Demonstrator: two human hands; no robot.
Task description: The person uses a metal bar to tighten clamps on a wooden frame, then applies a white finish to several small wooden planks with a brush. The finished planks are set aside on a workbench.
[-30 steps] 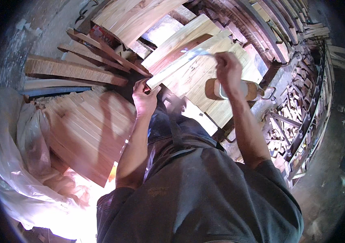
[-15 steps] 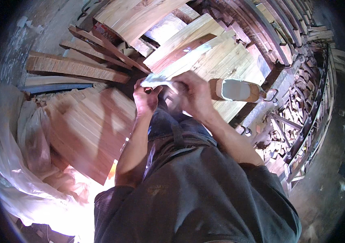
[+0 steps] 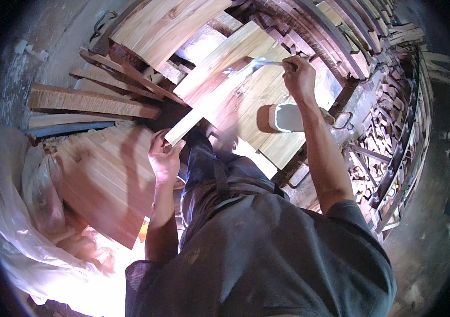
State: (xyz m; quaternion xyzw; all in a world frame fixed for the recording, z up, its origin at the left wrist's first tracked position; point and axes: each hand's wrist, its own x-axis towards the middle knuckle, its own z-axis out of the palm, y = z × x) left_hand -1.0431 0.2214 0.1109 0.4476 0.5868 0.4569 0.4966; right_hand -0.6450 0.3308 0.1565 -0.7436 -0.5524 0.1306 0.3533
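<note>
My left hand (image 3: 164, 157) pinches the near end of a narrow wooden strip (image 3: 186, 125). The strip slants away to the far right above the pale boards, its upper face bright and whitish. My right hand (image 3: 300, 79) is closed round the handle of a slim brush-like tool (image 3: 271, 62); its pale, blurred tip meets the strip's far part. Whether that tip has bristles I cannot tell. Below my right forearm, an open container (image 3: 287, 118) of white liquid sits on a pale wooden panel (image 3: 256, 113).
At left lies another jointed wood panel (image 3: 111, 179), beside crumpled clear plastic sheeting (image 3: 19, 195). Rough planks (image 3: 95, 101) fan out at the far left. On the right, a metal-framed bin (image 3: 412, 132) holds many wood offcuts (image 3: 381, 129). Further boards (image 3: 169, 26) lie at the back.
My hands have moved apart: the right went up and right with the brush-like tool, the left came down and left. The strip now shows stretched out between them.
</note>
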